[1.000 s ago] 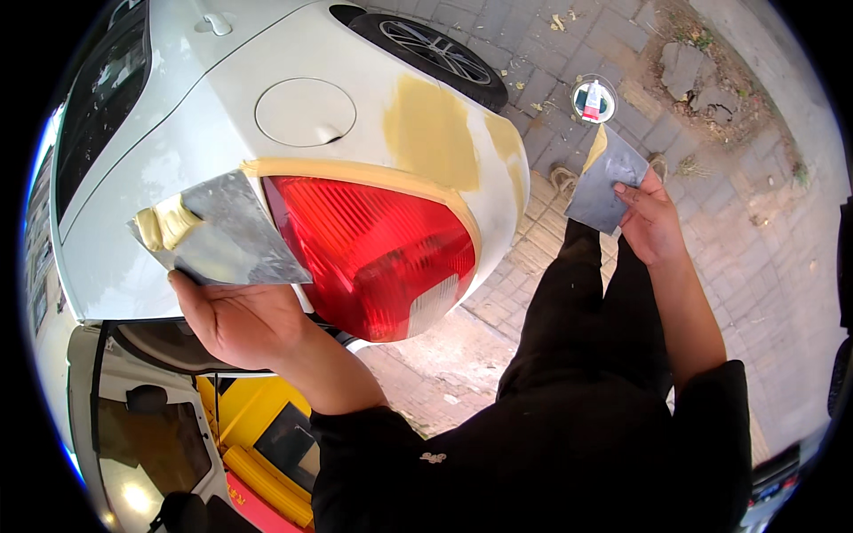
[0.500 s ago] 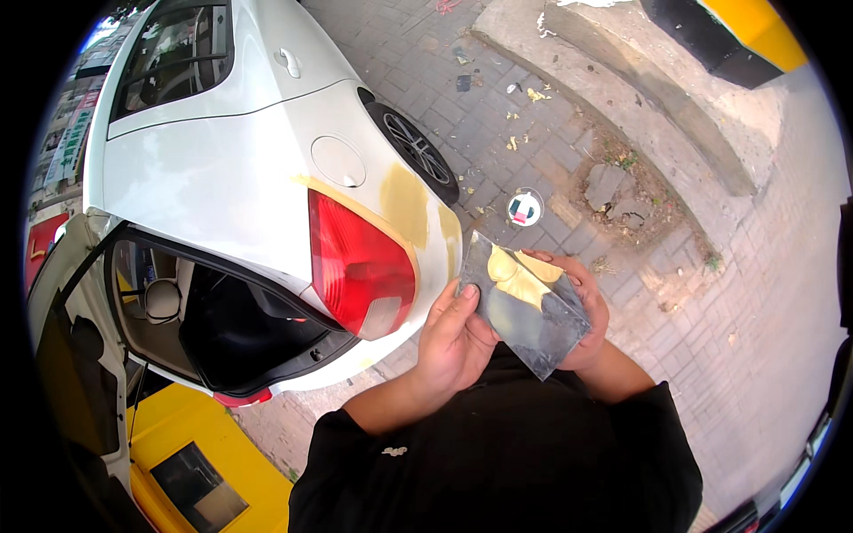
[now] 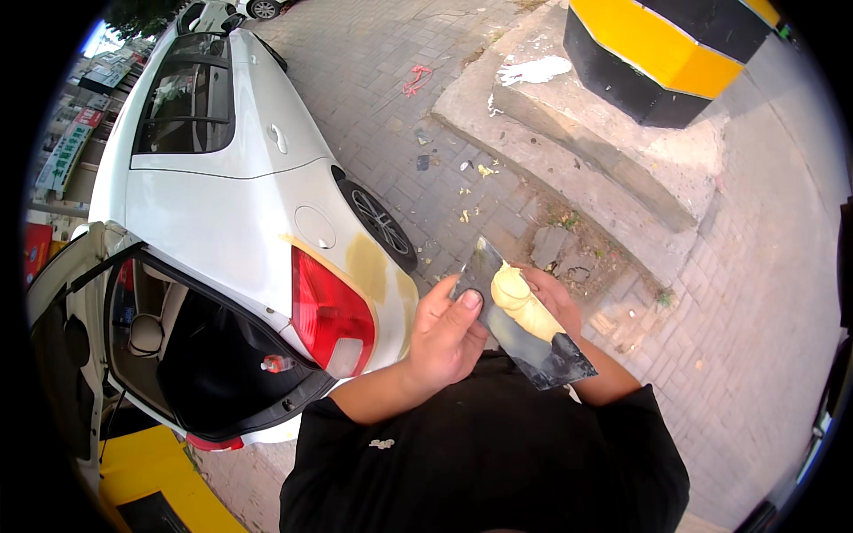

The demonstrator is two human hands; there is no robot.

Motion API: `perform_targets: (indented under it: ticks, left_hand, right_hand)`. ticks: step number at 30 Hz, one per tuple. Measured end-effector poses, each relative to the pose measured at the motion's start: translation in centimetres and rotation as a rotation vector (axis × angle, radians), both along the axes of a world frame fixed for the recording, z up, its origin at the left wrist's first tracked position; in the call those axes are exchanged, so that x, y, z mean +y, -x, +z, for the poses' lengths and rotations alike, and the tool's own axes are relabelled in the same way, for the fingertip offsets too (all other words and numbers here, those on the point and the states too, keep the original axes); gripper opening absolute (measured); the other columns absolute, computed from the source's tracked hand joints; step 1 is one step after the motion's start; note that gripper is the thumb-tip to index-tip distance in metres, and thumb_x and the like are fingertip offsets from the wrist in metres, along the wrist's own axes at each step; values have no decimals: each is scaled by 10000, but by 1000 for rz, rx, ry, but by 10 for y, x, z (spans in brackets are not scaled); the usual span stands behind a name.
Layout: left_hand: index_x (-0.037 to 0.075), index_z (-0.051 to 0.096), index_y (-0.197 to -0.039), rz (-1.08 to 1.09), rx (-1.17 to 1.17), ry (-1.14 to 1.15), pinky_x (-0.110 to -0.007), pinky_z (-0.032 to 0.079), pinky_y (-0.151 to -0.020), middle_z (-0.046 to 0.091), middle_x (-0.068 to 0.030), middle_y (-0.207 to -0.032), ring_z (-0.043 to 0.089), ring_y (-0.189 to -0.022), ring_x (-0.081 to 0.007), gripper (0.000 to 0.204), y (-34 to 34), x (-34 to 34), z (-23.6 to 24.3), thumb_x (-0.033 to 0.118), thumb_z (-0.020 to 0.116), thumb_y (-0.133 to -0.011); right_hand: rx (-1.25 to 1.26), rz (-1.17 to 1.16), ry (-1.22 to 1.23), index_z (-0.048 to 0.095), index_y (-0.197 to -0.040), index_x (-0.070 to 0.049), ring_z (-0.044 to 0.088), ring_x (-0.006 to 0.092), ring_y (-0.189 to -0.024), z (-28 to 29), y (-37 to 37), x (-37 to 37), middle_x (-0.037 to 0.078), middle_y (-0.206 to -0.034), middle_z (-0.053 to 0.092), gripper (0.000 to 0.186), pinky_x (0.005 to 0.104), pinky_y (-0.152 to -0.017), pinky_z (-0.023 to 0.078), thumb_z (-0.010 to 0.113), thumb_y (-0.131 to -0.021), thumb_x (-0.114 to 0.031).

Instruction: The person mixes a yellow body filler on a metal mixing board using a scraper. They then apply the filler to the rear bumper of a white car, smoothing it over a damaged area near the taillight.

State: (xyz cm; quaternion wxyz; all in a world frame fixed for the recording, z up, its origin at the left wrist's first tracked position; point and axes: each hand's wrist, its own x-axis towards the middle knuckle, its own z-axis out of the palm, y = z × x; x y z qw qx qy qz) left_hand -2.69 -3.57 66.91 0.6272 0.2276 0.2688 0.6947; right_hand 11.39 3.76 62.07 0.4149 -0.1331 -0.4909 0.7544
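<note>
Holding a flat, thin, grey plate [image 3: 518, 344] in front of my tummy, my left hand [image 3: 447, 333] is pinched on its near edge, thumb on top. A soft, pale yellow lump of paste [image 3: 526, 305] sits on the plate, just right of my left thumb. My right hand [image 3: 562, 303] is behind the plate's other side, so I cannot tell if its fingers are tight on something or loose.

A second ago my hands were well apart, with the plate close to the shiny white car [image 3: 213, 204], and my right hand had another grey sheet. Now my hands are near each other. Half a second ago the paste looked like two bits; now it looks like one long lump. I think that means the paste is being gathered up, and none is going on the car right now.

Left of my left hand is a red tail light with a pale corner [image 3: 324, 298], with a flat yellow-tan patch [image 3: 366, 266] beside it. Farther left lies a small clear bottle with a red label [image 3: 277, 363], too tiny to read. Far up and left, a long green sign [image 3: 67, 155] has pale writing. Below my left hand, my black cloth shirt [image 3: 489, 453] has a little pale mark [image 3: 381, 443] I can't make out.
</note>
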Motion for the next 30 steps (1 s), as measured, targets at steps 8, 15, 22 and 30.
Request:
perform_targets:
  ticks: [8, 15, 22, 30]
  left_hand:
    - [-50, 442, -1318, 172, 170, -156, -431, 418, -1043, 556, -179, -1307, 552, -1209, -268, 385, 5, 16, 4, 180, 467, -1010]
    - [-74, 434, -1314, 363, 410, -423, -398, 403, -1033, 543, -156, -1298, 528, -1194, -229, 356, -9, 6, 26, 129, 437, -1021]
    - [-72, 412, -1340, 383, 572, -360, -416, 469, -976, 546, -168, -1293, 569, -1152, -251, 391, -21, -23, 17, 161, 423, -1026]
    - [-109, 500, -1267, 492, 1197, -252, -305, 507, -726, 650, -147, -978, 631, -816, -187, 342, -55, -57, 17, 110, 449, -1010]
  right_hand:
    - [191, -447, 8, 432, -1343, 25, 603, 249, -1110, 8, -84, 45, 143, -1241, 598, 403, 393, -968, 478, 540, -958, -24]
    - [13, -178, 133, 486, -1261, 39, 590, 186, -1090, 64, -77, 21, 112, -1202, 618, 303, 350, -959, 463, 532, -977, -57]
    - [-90, -162, 145, 508, -1200, 56, 612, 136, -991, 72, -51, 3, 104, -1127, 632, 240, 307, -858, 509, 501, -980, -41]
    - [-113, -136, 140, 523, -1171, 50, 606, 110, -913, 70, -47, -28, 88, -1072, 635, 221, 288, -780, 514, 505, -964, -23]
